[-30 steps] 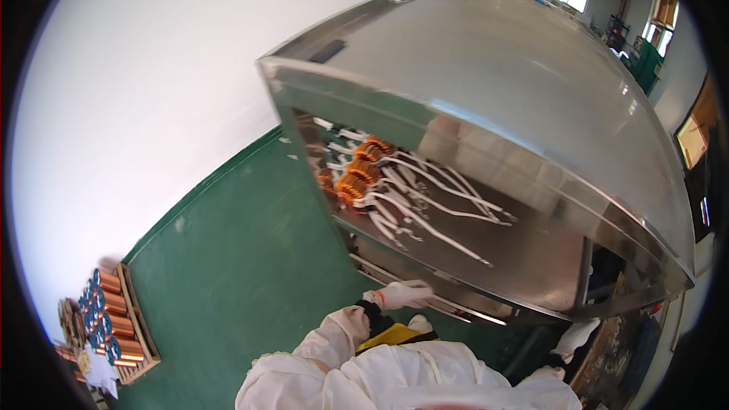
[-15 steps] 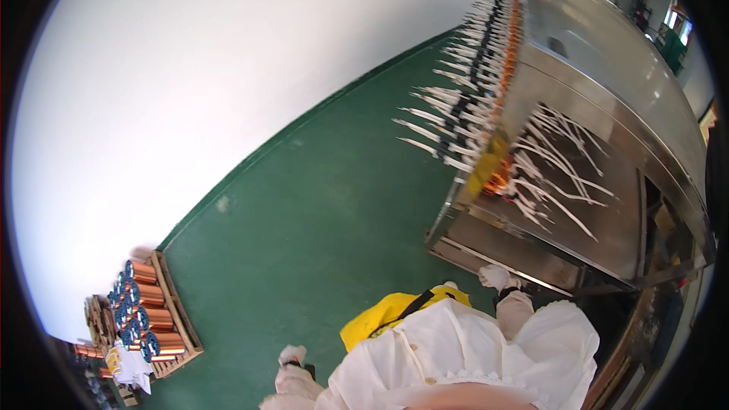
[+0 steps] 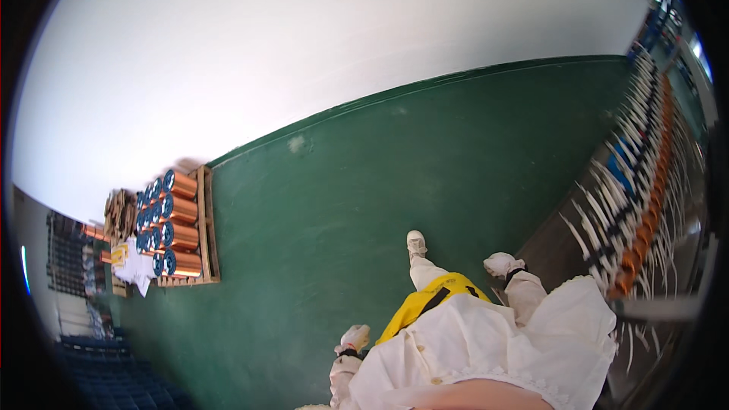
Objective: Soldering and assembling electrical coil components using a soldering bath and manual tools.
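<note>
**Gloved hands hanging free over green floor, beside steel bench of coils**

Seen from above: white protective suit [image 3: 524,349] with a yellow apron front [image 3: 425,305], one white shoe [image 3: 415,243] planted on the dark green painted floor [image 3: 364,205].

Left hand [image 3: 354,336], in a white glove with a black wrist band, down at the side near the lower edge, over bare floor. Touching nothing, holding nothing. Fingers loosely curled, not clenched.

Right hand [image 3: 501,263], gloved the same way, out in front of the body, just beside the near edge of the long stainless-steel bench [image 3: 550,247] on the right. No contact with the bench that can be made out, nothing in the grip. Fingers partly curled; whether fully closed cannot be told at this size.

Nearest work to the right hand: a long row of copper-wound coils with white sleeved leads [image 3: 638,220], running along the bench from the lower right up toward the top right corner, leads sticking out toward the floor side. Well clear of the left hand.

Far off to the left, against the white wall [image 3: 304,53]: a wooden pallet [image 3: 205,235] stacked with copper wire spools with blue end flanges [image 3: 173,222], lying on their sides. Well apart from both hands.
</note>
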A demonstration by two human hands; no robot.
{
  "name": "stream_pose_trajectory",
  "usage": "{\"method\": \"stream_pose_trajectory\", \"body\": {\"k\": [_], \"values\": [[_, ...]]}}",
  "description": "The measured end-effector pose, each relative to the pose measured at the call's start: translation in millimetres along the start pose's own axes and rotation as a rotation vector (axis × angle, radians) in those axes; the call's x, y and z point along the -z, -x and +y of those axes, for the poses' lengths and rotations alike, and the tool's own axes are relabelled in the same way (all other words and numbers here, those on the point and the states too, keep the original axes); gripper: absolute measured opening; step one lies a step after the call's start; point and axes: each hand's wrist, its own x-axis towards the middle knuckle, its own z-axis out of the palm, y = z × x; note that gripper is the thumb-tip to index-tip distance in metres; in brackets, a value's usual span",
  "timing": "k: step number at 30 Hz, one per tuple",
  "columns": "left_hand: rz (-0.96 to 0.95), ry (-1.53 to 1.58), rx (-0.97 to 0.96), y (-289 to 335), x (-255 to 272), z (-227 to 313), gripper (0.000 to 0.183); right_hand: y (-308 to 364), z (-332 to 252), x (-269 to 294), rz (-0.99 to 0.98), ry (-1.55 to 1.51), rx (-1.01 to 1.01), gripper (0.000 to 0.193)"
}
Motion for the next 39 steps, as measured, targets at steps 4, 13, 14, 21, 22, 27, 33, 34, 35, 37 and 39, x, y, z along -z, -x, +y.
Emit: {"method": "stream_pose_trajectory", "body": {"k": [4,13,14,21,22,27,33,34,35,37,39], "values": [[0.034,-0.243,-0.291,-60,27,43,0.028,-68,-43,45,0.140,0.546,0.283,0.025],[0.211,0.136,0.015,-125,122,192,0.054,-124,-187,170,0.284,-0.129,0.281,0.040],[0.147,0.079,0.020,-130,125,200,0.057,-131,-190,174,0.302,-0.189,0.294,0.040],[-0.087,-0.239,-0.041,-222,148,198,0.061,-174,-152,173,0.206,-0.356,0.034,0.029],[-0.074,-0.174,-0.151,-252,162,164,0.061,-168,-147,172,0.126,-0.331,-0.030,0.025],[-0.259,-0.560,0.074,-274,254,417,0.044,-139,-103,171,-0.064,-1.317,-0.247,0.016],[-0.040,-1.012,-0.469,-458,333,561,0.044,-129,-179,219,0.463,-1.326,-0.308,0.022],[-0.006,-0.955,-0.461,-472,332,608,0.047,-143,-170,211,0.442,-1.404,-0.251,0.023],[0.026,-0.892,-0.444,-478,328,649,0.050,-149,-166,207,0.416,-1.474,-0.189,0.025],[0.037,-0.928,-0.593,-475,306,727,0.038,-151,-178,214,0.467,-1.376,-0.274,0.027],[0.057,-0.942,-0.738,-452,270,808,0.026,-153,-183,227,0.465,-1.286,-0.366,0.031]]}}
